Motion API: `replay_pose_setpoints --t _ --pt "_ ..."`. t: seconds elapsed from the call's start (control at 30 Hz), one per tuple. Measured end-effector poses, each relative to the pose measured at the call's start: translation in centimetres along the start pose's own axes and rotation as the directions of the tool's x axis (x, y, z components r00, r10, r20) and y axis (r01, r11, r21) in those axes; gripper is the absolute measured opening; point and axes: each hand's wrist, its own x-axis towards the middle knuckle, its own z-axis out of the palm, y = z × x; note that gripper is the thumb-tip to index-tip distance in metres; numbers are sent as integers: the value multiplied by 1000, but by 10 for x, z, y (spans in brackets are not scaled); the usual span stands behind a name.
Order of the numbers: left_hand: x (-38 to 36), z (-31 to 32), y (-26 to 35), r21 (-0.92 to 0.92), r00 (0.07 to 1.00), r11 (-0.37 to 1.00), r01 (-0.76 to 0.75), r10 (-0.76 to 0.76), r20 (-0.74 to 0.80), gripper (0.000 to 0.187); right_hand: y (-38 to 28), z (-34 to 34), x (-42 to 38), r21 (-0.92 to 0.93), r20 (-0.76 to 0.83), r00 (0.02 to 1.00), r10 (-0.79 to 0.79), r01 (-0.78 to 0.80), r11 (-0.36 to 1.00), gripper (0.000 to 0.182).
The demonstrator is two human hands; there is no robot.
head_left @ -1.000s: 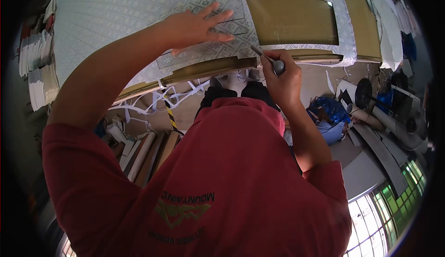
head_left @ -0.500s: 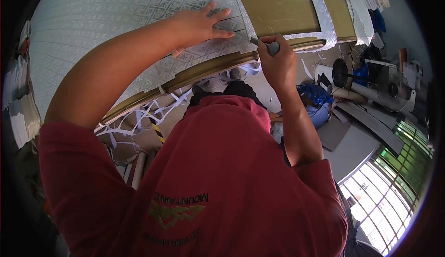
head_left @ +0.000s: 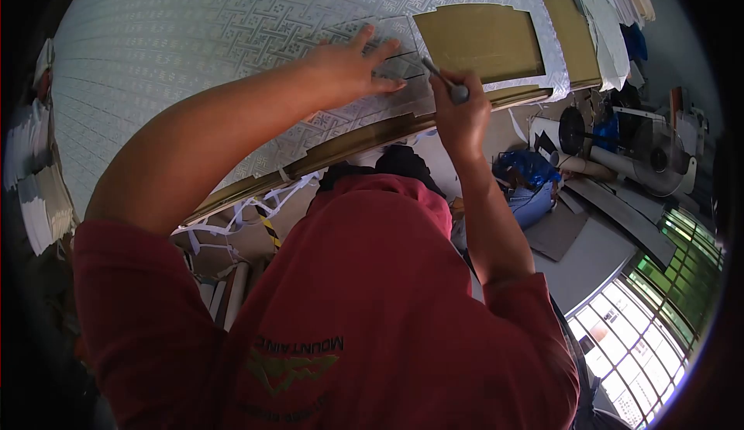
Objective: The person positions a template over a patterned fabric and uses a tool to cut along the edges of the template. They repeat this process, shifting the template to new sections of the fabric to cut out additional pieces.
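A pale silvery patterned sheet (head_left: pixel 256 23) covers most of the work surface. Fingers spread, my left hand (head_left: pixel 353 65) lies flat on it, over a clear strip beside dark cut lines. My right hand (head_left: pixel 463 112) is closed around a grey cutter-like tool (head_left: pixel 459 93), whose tip points to the sheet left of a bare olive-brown opening (head_left: pixel 480 42). That opening has straight sides and a slightly curved top edge. The exact contact of the tip with the sheet is too small to tell.
The brown table edge (head_left: pixel 364 137) runs below both hands, with white offcut strips (head_left: pixel 291 193) hanging beneath. A fan (head_left: pixel 659 155), a blue bag (head_left: pixel 527 168) and boards (head_left: pixel 612 213) stand at the right. Paper stacks (head_left: pixel 43 205) are at the far left.
The view has shifted, so the sheet and table edge appear lower. My right hand has moved the tool up along the left side of the opening. My left hand stays spread on the sheet.
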Motion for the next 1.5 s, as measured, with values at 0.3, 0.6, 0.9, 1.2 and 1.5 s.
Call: replay_pose_setpoints --t 0.3,0.6,0.9,1.2,1.5 --pt "14 26 -6 -87 992 996 37 -47 -119 131 -1 50 52 30 -79 996 -45 48 998 17" --pt "0 13 -1 34 987 999 -20 26 -160 130 23 43 66 96 60 998 -15 9 995 18" --pt "5 18 1 -3 985 1000 19 -20 -172 70 40 1 162 319 590 780 -209 12 948 15" --pt "10 17 4 -35 991 996 82 -85 -104 76 16 12 233 310 880 357 -314 70 948 5" --pt "10 9 7 -30 994 994 109 -109 -7 79 30 43 222 442 839 326 -436 61 895 6"
